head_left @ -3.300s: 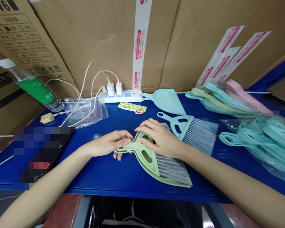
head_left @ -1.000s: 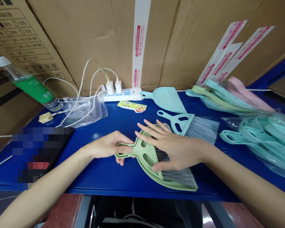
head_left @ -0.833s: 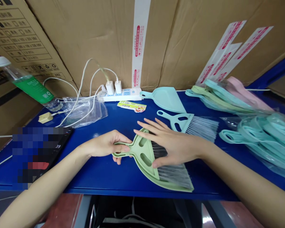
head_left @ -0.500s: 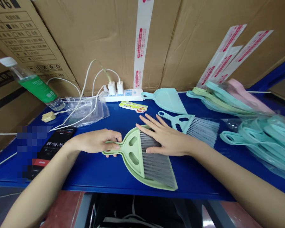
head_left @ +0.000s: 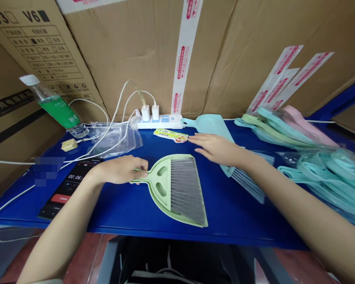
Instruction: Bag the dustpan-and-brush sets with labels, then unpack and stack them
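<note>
My left hand is closed around the stacked handles of a light green hand brush and its matching dustpan. The brush lies inside the pan, grey bristles facing right. Above the table, my right hand is stretched out with its fingers extended and nothing held. Its fingertips are at the right end of a yellow-green printed card; whether they touch it I cannot tell. A light blue dustpan lies behind that hand. Below it is a blue brush, partly hidden by my right hand and forearm.
Bagged dustpan sets in blue, green and pink pile up at the right. A power strip with chargers stands against the cardboard boxes. Cables, a clear plastic bag, a bottle and a phone occupy the left.
My right hand has left the green brush's bristles and moved up to the printed card. The green set has shifted slightly, still in my left hand. The camera view has moved a little.
</note>
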`<action>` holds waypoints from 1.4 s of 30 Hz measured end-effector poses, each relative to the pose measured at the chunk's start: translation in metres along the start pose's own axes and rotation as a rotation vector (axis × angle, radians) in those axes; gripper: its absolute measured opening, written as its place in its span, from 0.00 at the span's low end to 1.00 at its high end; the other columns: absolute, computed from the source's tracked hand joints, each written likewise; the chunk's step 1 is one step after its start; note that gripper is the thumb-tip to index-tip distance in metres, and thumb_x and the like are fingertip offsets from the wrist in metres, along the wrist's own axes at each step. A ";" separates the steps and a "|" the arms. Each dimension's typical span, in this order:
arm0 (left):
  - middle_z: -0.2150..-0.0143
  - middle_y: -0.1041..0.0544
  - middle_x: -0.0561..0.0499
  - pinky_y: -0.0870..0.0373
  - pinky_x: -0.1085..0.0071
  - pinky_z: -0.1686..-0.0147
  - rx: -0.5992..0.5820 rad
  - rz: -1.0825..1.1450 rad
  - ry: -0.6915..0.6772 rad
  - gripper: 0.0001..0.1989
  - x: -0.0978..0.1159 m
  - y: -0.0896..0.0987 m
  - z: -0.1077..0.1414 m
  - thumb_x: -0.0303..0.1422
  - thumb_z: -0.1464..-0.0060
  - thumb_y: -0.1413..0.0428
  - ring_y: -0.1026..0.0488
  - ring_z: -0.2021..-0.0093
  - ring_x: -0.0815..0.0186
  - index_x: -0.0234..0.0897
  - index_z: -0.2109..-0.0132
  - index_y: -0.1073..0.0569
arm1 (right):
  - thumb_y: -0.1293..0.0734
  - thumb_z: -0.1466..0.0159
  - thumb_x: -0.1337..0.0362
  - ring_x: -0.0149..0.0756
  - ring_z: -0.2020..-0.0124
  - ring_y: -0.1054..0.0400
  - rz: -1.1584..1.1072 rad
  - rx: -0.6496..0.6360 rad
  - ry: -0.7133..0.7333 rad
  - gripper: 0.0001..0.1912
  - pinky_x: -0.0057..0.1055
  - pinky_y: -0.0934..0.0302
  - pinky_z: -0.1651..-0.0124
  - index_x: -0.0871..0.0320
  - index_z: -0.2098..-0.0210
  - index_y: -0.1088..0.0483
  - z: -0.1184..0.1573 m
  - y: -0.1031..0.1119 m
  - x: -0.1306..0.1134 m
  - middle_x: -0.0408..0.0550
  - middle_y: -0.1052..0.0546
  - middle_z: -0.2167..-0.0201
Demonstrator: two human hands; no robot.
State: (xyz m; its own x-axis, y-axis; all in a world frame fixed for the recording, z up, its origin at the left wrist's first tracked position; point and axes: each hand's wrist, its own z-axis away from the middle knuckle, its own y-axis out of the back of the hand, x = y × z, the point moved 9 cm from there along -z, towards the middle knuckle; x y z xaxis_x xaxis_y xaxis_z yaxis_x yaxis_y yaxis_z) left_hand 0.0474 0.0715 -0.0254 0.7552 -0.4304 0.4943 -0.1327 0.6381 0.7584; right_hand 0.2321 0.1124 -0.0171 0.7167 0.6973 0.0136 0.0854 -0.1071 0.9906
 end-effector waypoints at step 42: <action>0.75 0.35 0.55 0.42 0.74 0.74 -0.039 0.054 0.009 0.20 0.000 0.001 -0.003 0.50 0.43 0.54 0.38 0.74 0.69 0.38 0.70 0.37 | 0.40 0.35 0.77 0.41 0.61 0.28 -0.226 -0.080 0.204 0.12 0.35 0.35 0.58 0.62 0.55 0.31 0.036 0.022 -0.113 0.49 0.24 0.63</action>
State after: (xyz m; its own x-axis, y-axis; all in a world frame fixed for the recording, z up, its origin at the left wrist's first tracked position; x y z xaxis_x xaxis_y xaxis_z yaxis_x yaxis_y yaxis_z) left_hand 0.0492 0.0736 -0.0254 0.7533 -0.3888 0.5305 -0.1490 0.6847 0.7134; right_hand 0.1774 0.0058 -0.0013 0.5314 0.8257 -0.1892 0.1659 0.1175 0.9791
